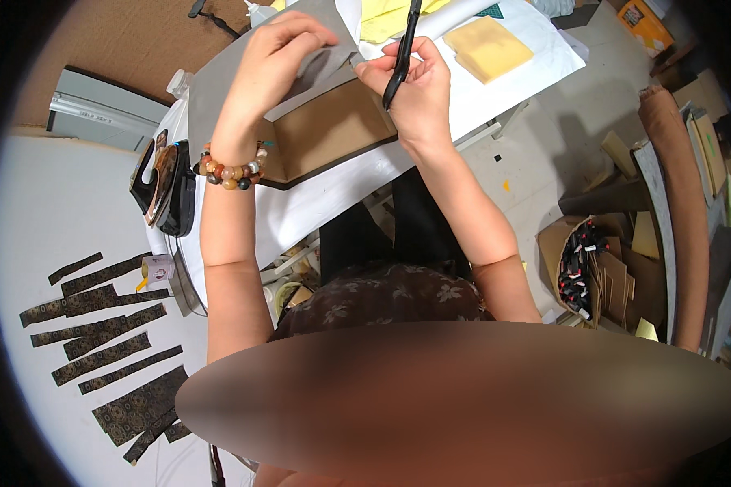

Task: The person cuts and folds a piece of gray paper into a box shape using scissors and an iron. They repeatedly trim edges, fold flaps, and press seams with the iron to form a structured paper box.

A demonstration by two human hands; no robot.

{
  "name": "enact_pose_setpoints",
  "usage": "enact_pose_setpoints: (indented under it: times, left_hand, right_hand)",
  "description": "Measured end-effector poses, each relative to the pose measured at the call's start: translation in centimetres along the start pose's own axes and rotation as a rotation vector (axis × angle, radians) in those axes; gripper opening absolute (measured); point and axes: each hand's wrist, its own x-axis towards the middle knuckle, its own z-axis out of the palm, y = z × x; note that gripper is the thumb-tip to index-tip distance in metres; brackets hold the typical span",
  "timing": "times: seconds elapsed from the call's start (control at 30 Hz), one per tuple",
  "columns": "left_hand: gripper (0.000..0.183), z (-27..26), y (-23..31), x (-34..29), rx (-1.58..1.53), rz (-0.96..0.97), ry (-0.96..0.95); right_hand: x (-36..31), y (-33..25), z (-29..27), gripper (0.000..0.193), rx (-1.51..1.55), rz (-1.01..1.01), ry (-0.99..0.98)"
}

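Observation:
An open shallow box (333,130), brown inside with dark edges, rests on the white-covered table before me. Behind it a large grey board (219,89) stands or lies at a slant. My left hand (280,57), beaded bracelets on its wrist, is over the board with fingers bent together; what its fingertips hold, if anything, is hidden. At the box's far right corner is my right hand (421,88), its thumb and fingers closed. A slim black tool (400,69) runs up through its grip, its exact kind unclear. The right thumb tip meets the board's edge.
Yellow sponge-like sheets (489,49) lie on the table's right part. A black appliance (175,191) stands left of my left forearm. Dark patterned strips (142,402) are spread on a white surface at left. Rolls (674,195) and an open carton (552,247) stand at right.

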Motion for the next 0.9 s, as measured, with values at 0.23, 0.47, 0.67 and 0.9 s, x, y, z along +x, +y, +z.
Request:
enact_pose_setpoints:
  times: [0.23, 0.47, 0.67, 0.9]
  left_hand:
    - [0.020, 4.3, 4.3, -4.8, 0.237, 0.410, 0.365]
    - [0.030, 5.9, 1.3, -3.9, 0.418, 0.460, 0.436]
    - [0.028, 5.8, 1.0, -3.4, 0.611, 0.416, 0.365]
    - [0.022, 5.4, 0.9, -2.5, 0.849, 0.507, 0.397]
  right_hand:
    - [0.2, -0.2, -0.3, 0.034, 0.020, 0.071, -0.009]
    - [0.2, 0.1, -0.8, 0.035, 0.044, 0.084, -0.015]
    - [0.3, -0.5, -0.5, 0.035, -0.008, 0.104, -0.025]
    - [0.8, -1.6, -1.7, 0.029, -0.017, -0.018, -0.127]
